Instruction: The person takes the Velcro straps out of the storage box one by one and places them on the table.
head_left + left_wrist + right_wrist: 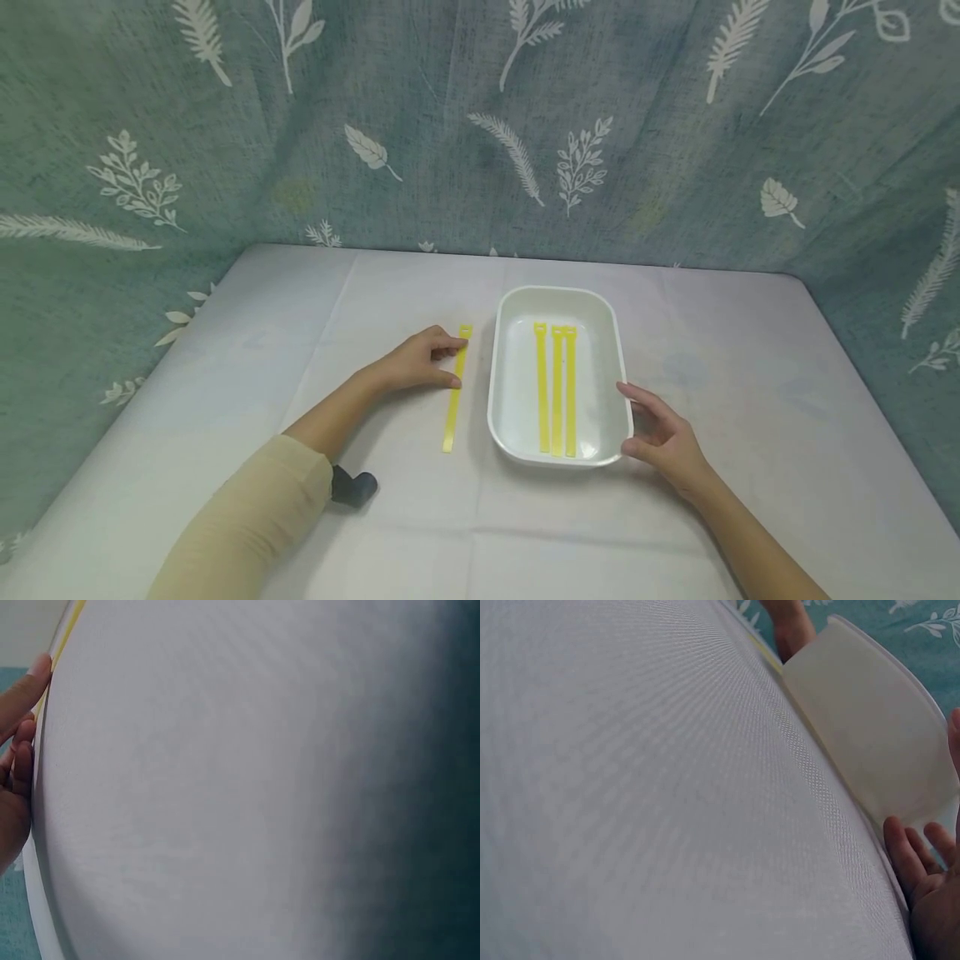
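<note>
In the head view a yellow strap with a slotted head (452,417), like a cable tie, lies lengthwise on the white cloth. My left hand (412,360) touches it, thumb and fingertips set apart along its length. To its right stands a white rectangular tray (516,300). Three similar yellow straps (557,392) lie side by side inside, heads toward the far end. My right hand (667,442) rests its thumb and fingertips against the tray's right rim. In the right wrist view the tray's outer wall (870,720) shows beside this hand's relaxed fingers (904,859).
A white cloth (405,542) covers the table. Near the left sleeve sits a dark rounded object (356,490), partly hidden by the forearm. Behind the table hangs a blue-green curtain (420,100) with a white leaf pattern.
</note>
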`<state>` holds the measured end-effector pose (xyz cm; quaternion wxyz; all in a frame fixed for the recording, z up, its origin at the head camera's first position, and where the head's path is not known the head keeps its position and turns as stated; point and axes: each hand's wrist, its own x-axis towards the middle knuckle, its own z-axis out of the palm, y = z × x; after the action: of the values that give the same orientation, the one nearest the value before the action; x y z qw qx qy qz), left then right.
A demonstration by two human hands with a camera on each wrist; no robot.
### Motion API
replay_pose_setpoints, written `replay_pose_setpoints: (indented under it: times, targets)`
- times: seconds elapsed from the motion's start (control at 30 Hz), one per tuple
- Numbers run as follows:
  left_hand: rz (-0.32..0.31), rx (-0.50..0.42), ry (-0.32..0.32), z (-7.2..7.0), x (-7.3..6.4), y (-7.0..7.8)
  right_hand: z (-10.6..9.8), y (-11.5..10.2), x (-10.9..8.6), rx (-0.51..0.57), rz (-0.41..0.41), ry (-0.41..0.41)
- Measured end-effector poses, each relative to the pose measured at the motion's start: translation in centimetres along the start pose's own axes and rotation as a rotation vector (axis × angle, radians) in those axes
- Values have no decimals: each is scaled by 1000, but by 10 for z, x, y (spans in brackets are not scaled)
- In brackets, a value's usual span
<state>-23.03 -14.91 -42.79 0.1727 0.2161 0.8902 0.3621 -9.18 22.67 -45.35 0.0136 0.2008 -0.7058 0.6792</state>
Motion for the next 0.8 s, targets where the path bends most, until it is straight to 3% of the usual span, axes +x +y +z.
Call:
replay_pose_setpoints:
  times: [0.43,0.63,0.8]
  targets:
    - [-41,-101,8,-9,8,13,0,-1,0,-1,10,1]
    - [-75,-209,18,-16,13,20,0,0,0,-11,24,0]
    - [-57,-255,34,-23,20,28,-1,0,0,22,7,-10]
